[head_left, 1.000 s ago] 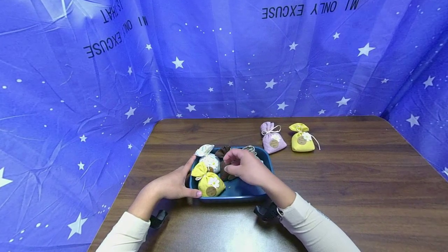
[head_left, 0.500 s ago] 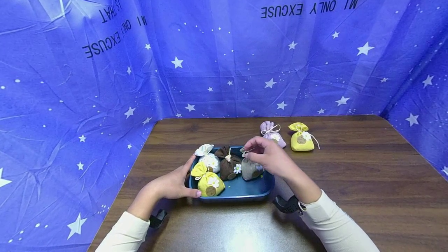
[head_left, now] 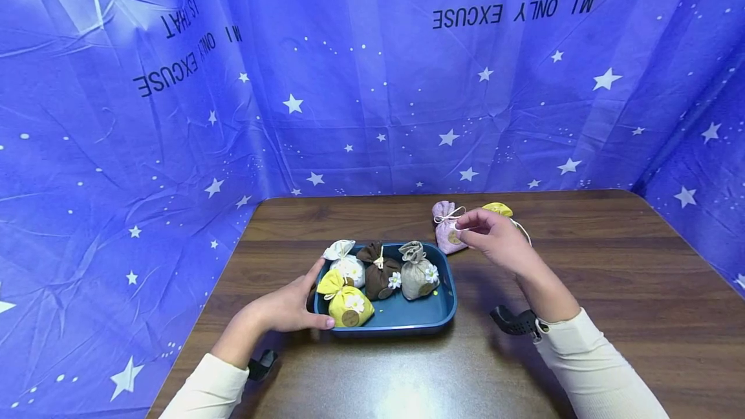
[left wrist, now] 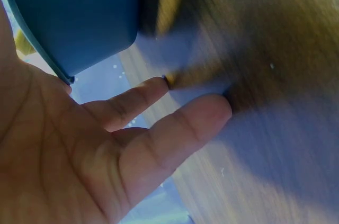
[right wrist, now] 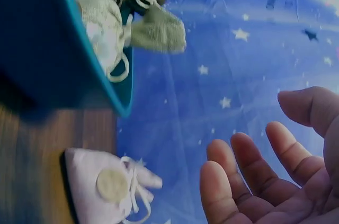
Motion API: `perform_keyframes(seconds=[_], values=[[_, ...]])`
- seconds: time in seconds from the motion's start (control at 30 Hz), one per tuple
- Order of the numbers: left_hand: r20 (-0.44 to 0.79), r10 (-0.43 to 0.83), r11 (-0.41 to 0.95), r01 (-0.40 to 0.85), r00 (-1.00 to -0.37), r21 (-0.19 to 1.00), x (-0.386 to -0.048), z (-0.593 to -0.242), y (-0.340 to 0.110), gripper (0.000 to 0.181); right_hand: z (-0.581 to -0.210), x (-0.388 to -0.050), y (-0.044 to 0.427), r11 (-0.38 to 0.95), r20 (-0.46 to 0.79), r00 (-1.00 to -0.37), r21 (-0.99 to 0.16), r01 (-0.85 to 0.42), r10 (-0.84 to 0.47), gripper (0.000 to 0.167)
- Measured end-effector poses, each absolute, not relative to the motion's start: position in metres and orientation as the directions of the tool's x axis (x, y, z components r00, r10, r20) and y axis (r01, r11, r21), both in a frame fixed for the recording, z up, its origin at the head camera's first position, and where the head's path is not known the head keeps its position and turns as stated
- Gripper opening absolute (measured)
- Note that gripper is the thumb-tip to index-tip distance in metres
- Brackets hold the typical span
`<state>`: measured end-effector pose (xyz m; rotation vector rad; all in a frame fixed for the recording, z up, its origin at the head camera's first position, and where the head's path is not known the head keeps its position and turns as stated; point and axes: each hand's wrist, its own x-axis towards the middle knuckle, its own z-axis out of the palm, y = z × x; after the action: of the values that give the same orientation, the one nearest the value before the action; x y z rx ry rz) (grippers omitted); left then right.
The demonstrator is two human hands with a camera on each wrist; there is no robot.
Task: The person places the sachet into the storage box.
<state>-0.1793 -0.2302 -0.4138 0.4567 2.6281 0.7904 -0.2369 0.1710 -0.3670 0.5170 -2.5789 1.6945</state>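
Note:
A blue tray point(head_left: 401, 327) holds a white pouch point(head_left: 349, 269), a yellow pouch point(head_left: 351, 307), a brown pouch point(head_left: 381, 277) and a grey pouch point(head_left: 418, 277). My left hand point(head_left: 291, 304) rests on the tray's left end, thumb at the front rim; in the left wrist view the left hand point(left wrist: 106, 134) has its fingers extended beside the tray wall point(left wrist: 79, 17). Over the pink pouch point(head_left: 447, 231) hovers my right hand point(head_left: 500, 241), fingers parted. The right wrist view shows the right hand point(right wrist: 280, 181) apart from the pink pouch point(right wrist: 100, 187), holding nothing.
Partly hidden behind my right hand, another yellow pouch point(head_left: 497, 208) lies on the brown wooden table point(head_left: 611, 264). A blue star-patterned cloth point(head_left: 372, 83) hangs behind and at the sides. Black wrist straps show below both hands.
My right hand has moved right from the brown pouch, past the grey pouch, to the pink pouch outside the tray. The grey pouch now shows fully. My left hand has stayed in place.

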Motion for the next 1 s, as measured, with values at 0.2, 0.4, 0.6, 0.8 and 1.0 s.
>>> perform_keyframes(seconds=[0.2,0.4,0.6,0.8,1.0], values=[[-0.238,0.407,0.785,0.205,-0.882,0.585,-0.18,-0.412,-0.229,0.121,-0.373,-0.243,0.197,0.356,0.104,-0.964,-0.915,-0.189,-0.244,0.03],[-0.237,0.41,0.784,0.207,-0.881,0.586,-0.18,-0.411,-0.227,0.12,-0.385,-0.252,0.223,0.389,0.077,-0.975,-0.908,-0.155,-0.209,0.033],[-0.232,0.41,0.779,0.207,-0.882,0.591,-0.179,-0.411,-0.228,0.12,-0.392,-0.262,0.246,0.462,0.086,-0.981,-0.873,-0.159,-0.175,0.034],[-0.237,0.413,0.781,0.208,-0.879,0.588,-0.177,-0.412,-0.229,0.121,-0.402,-0.271,0.266,0.454,0.057,-0.99,-0.884,-0.11,-0.128,0.038],[-0.234,0.404,0.786,0.205,-0.884,0.584,-0.178,-0.414,-0.23,0.12,-0.415,-0.282,0.28,0.4,0.018,-0.995,-0.915,-0.058,-0.102,0.038]])
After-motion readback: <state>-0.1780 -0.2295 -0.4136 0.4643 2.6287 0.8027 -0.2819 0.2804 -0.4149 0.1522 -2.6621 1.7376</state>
